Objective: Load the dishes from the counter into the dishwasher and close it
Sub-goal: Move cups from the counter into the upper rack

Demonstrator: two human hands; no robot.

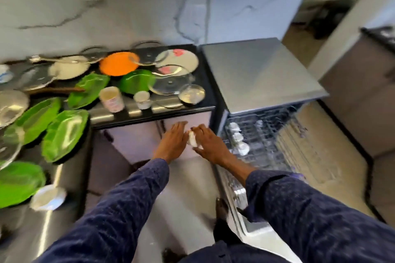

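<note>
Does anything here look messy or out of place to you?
Mostly the counter: green plates and glass lids lie overlapping and tilted rather than stacked. One white cup sits tipped at the counter's front edge. The picture is blurred, so I can't tell if anything is cracked or spilled.

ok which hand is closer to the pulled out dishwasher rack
Right. The right hand, holding a small white cup, is just beside the rack's near left edge. The left hand is farther left, in front of the cabinet.
</note>
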